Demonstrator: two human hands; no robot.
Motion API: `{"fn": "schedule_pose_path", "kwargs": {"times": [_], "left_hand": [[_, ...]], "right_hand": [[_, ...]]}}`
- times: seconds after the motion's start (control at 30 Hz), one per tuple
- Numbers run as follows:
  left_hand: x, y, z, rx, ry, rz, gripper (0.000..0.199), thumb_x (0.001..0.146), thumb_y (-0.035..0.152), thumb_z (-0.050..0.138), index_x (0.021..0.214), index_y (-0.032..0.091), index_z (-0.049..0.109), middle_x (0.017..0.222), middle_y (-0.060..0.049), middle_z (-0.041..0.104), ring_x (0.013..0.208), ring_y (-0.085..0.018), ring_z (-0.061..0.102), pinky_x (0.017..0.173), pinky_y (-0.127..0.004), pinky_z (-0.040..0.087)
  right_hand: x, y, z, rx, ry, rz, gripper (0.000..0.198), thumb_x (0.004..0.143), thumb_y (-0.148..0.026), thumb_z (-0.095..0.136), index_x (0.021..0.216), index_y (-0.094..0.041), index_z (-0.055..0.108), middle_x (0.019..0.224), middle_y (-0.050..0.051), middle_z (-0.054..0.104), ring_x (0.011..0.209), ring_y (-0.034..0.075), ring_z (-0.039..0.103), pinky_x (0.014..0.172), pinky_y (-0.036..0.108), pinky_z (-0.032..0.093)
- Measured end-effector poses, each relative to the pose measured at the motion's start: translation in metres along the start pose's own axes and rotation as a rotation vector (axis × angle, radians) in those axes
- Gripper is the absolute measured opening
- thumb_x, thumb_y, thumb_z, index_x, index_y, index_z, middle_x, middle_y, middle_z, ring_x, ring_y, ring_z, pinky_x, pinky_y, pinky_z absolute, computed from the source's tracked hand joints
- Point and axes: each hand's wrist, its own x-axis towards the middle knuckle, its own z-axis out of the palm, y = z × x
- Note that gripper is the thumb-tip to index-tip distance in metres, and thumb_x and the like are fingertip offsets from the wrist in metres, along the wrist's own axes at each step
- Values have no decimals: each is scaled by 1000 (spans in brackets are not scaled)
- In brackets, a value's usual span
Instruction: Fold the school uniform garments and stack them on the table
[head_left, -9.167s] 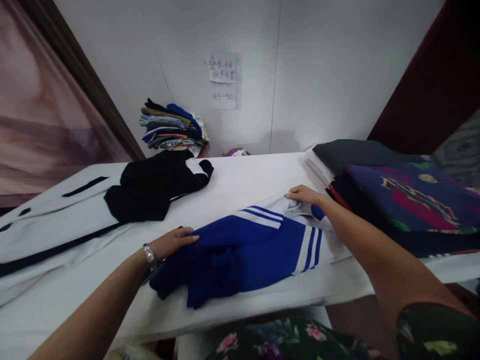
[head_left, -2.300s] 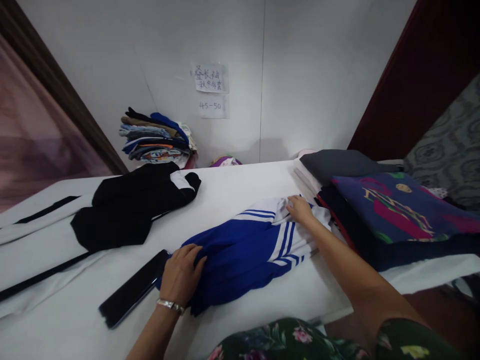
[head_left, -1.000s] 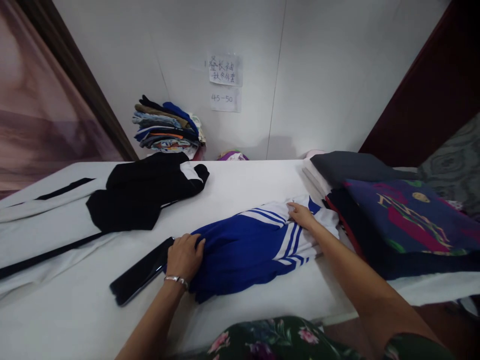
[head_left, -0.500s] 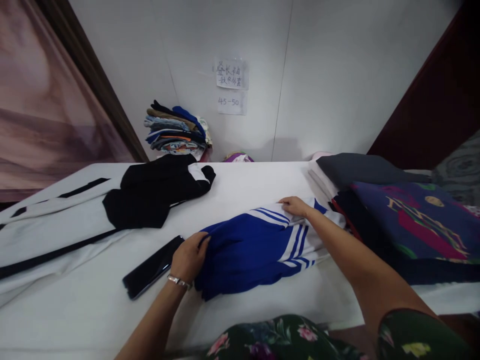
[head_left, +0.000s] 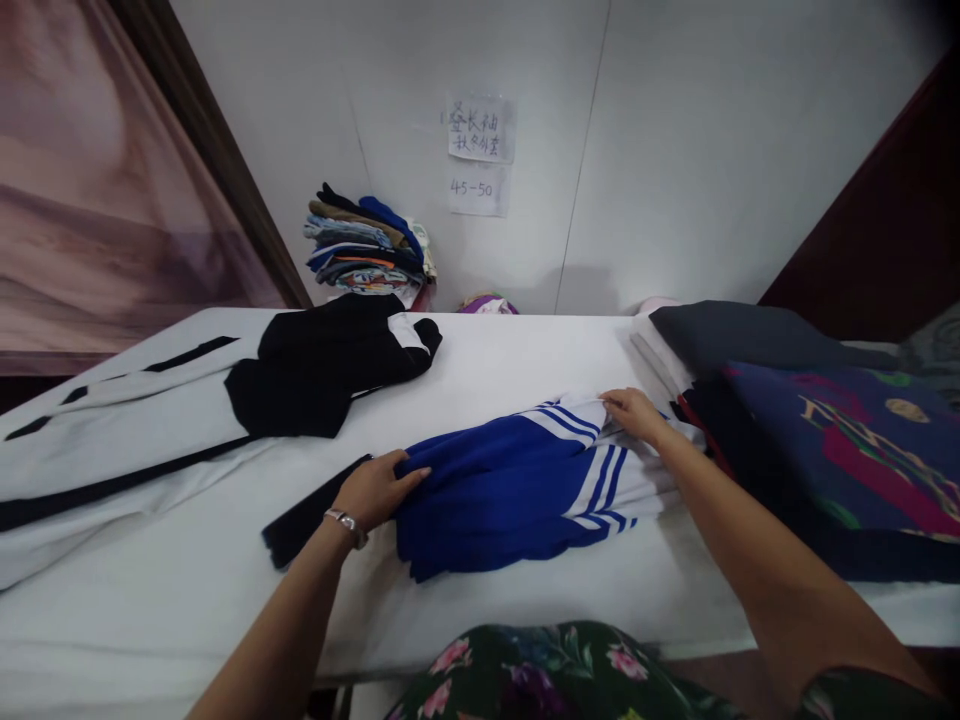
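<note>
Evidently pinching blue-and-white garment (head_left: 495, 490) along far edge on white table (head_left: 502, 350): blue end with left hand (head_left: 381, 485), white end with right hand (head_left: 634, 412). Best keep tension even, smooth creases outward, avoid dragging dark phone (head_left: 296, 532).

I have the bare left hand (head_left: 381, 488) pinching, palm downward; ahead of it, the bare right hand (head_left: 634, 412) pinches also.

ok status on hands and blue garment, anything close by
Left hand on blue end of striped garment, right hand pinching its white edge. Garment rumpled on table. Phone lying beside left hand; folded stack near white end.
</note>
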Motion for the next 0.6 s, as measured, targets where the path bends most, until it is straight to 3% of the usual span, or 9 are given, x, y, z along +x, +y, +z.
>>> {"fn": "schedule_pose_path", "kwargs": {"times": [0.13,0.33,0.47,0.6], "left_hand": [[6,-3,-2,-228,7,18,47,78,64,47,87,21,64,72,0,67,68,-19,63,63,-28,46],[21,8,15,123,-37,-86,46,80,57,51,105,21,65,96,-8,71,92,-26,65,73,-32,46],[17,13,19,192,-14,-89,47,83,56,49,112,22,62,102,-9,71,96,-27,65,75,-32,47],[13,12,22,216,118,21,45,85,52,48,111,19,62,109,-11,67,99,-26,63,83,-34,47]], "right_hand": [[5,-1,1,-57,-20,50,32,86,-23,45,104,-20,71,101,6,73,95,20,63,89,30,40],[9,-2,18,-183,-84,144,26,85,-21,49,98,-20,72,103,10,72,101,25,63,96,38,36],[10,-6,18,-196,-61,153,30,84,-19,49,106,-20,70,113,12,69,107,26,60,97,38,36],[13,-23,15,-139,62,26,38,87,-24,47,122,-19,62,133,11,56,125,24,46,107,38,30]]}}
